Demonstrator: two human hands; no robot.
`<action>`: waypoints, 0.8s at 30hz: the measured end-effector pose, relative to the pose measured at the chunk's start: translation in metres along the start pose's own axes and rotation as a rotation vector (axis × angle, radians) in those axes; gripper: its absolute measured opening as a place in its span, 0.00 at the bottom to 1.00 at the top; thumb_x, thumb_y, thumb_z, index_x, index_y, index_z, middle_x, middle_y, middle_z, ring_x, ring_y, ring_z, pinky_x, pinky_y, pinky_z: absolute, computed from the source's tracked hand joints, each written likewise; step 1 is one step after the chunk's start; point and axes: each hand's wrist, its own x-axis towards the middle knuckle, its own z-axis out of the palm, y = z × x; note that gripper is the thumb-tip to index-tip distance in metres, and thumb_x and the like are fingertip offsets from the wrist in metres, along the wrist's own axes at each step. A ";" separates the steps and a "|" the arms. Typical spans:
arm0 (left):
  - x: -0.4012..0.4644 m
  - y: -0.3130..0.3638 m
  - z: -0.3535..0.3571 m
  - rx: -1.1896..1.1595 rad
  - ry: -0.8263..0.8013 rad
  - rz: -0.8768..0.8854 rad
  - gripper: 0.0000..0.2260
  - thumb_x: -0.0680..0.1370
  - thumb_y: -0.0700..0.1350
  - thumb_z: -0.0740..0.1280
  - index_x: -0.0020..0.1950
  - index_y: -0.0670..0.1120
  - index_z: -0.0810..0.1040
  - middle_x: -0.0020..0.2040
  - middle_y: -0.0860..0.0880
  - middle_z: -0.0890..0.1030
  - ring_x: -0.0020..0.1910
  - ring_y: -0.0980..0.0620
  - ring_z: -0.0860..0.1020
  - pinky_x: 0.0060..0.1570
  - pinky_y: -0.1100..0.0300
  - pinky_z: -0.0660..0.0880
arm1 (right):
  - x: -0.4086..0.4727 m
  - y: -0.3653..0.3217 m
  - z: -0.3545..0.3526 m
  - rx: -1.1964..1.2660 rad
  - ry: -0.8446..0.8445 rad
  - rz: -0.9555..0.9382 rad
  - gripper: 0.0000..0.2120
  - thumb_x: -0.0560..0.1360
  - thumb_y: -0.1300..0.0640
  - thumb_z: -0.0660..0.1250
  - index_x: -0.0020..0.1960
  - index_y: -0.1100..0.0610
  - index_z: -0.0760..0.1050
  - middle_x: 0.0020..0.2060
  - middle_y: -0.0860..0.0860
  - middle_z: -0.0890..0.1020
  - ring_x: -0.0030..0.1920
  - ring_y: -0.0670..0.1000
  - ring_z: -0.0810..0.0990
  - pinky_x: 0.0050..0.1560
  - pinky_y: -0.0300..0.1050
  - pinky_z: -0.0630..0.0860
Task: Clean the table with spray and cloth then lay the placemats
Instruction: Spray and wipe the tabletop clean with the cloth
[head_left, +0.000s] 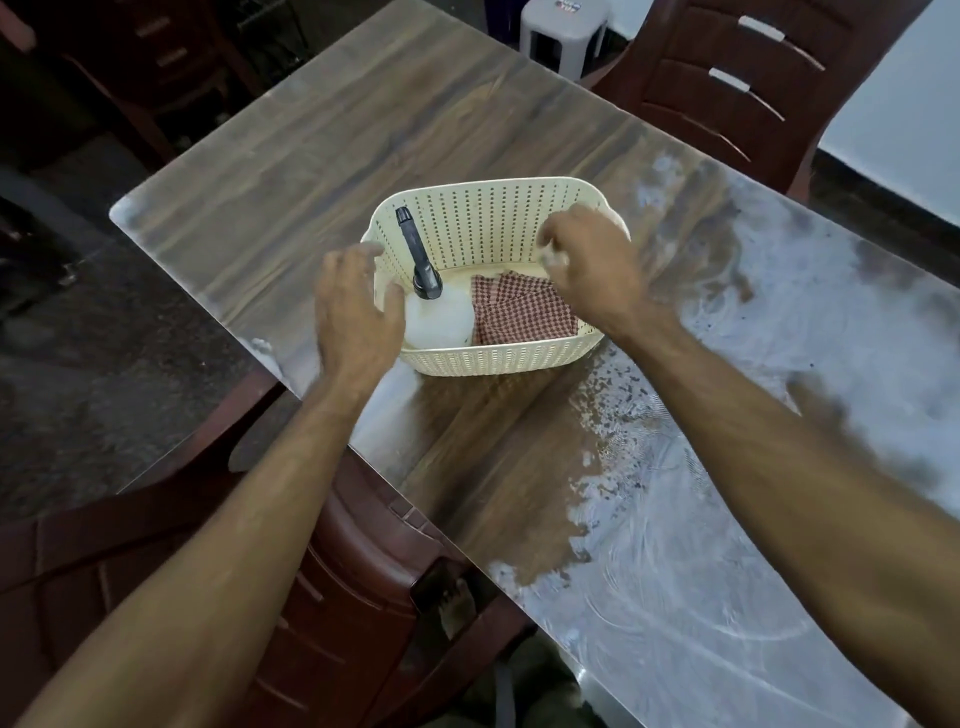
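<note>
Nothing is being wiped yet: the white spray bottle (439, 317) and red checked cloth (522, 312) are lying in the cream perforated plastic basket (498, 358) on the smeared wood-grain desk (363, 135). No placemats are being seen. The left hand (353, 312) grip is spread beside the bottle; the right hand (592, 260) grip is curled at the basket rim, contents unclear.

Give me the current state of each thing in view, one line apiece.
Spray bottle: inside the basket, black nozzle pointing away from the person.
Checkered cloth: folded, lying in the basket beside the bottle.
Basket: upright on the table.
Table: hazy smears on the near and right side.
Left hand: open, at the basket's left rim.
Right hand: fingers curled at the right rim; grip unclear.
</note>
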 end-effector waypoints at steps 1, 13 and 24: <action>-0.002 0.002 0.004 0.013 -0.041 0.043 0.17 0.76 0.43 0.68 0.65 0.44 0.74 0.55 0.45 0.76 0.55 0.46 0.76 0.56 0.56 0.67 | 0.002 -0.008 0.006 0.012 -0.186 0.006 0.06 0.77 0.55 0.69 0.53 0.54 0.77 0.49 0.51 0.78 0.52 0.52 0.76 0.53 0.51 0.71; -0.004 0.004 0.038 0.162 -0.168 -0.080 0.17 0.78 0.55 0.66 0.63 0.47 0.76 0.61 0.48 0.79 0.64 0.47 0.74 0.74 0.43 0.54 | 0.030 -0.027 0.065 -0.391 -0.818 -0.039 0.19 0.74 0.53 0.74 0.60 0.61 0.74 0.54 0.55 0.79 0.58 0.58 0.79 0.49 0.50 0.73; -0.003 0.005 0.039 0.113 -0.142 -0.071 0.12 0.80 0.51 0.65 0.59 0.47 0.77 0.59 0.49 0.78 0.61 0.49 0.75 0.75 0.41 0.49 | 0.033 -0.017 0.077 -0.448 -0.722 -0.141 0.13 0.73 0.54 0.73 0.50 0.57 0.70 0.47 0.54 0.79 0.45 0.55 0.75 0.43 0.47 0.74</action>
